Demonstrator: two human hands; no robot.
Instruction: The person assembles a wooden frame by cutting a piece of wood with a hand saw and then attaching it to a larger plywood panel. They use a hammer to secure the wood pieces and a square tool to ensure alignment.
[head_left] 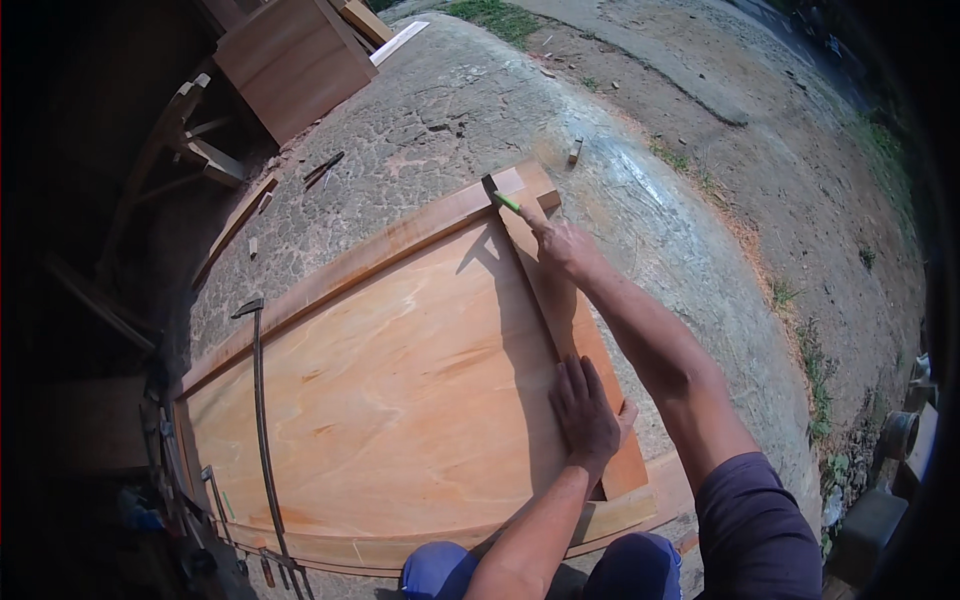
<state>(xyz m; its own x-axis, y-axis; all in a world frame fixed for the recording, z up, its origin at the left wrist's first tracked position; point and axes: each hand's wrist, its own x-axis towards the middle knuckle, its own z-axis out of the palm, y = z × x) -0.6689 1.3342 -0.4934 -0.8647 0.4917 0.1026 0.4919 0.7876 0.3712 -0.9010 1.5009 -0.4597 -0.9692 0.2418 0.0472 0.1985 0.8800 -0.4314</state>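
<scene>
A large wooden panel (370, 390) lies inside a frame of wooden rails on the ground before me. Up at the frame's far right corner, my right hand (565, 248) is closed round a green-handled hammer (508, 202). Its dark head is over the end of the far rail (400, 240), near the joint. My left hand (590, 415) lies on the right-hand rail (560, 300), fingers stretched out and thumb apart near the outer edge. A long dark bar clamp (263, 420) spans the panel's left part, from far rail to near rail (420, 548).
Wooden boxes (295, 70) and a wooden stand (205, 150) are at the far left. Dark hand tools (322, 170), a long strip of wood (235, 230) and a small block (575, 150) lie on the cracked concrete. A second clamp (215, 492) sits near the left end.
</scene>
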